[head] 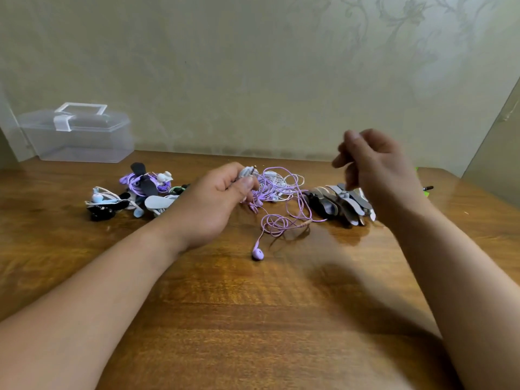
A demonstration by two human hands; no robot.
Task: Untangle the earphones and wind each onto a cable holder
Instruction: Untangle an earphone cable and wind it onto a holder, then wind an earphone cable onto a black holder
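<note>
Clear plastic box [76,133]: far left of the tangle, against the wall, lid closed.
Wound earphones [135,192]: left of the tangle; several sets sat on holders. Judged finished.
Left hand [213,201]: at the tangle's left edge; gripped a grey cable holder [247,172], a jack plug poking out at its top.
Tangle [278,192]: purple and white cords in loose loops, with one purple earbud [258,253] lying in front of it.
Empty holders [340,204]: just right of the tangle, stacked.
Right hand [374,167]: raised, right of the tangle; blurred, fingers curled; a pinched cord could not be made out.
Progress: judged past halfway; the tangle remained to separate and wind.
</note>
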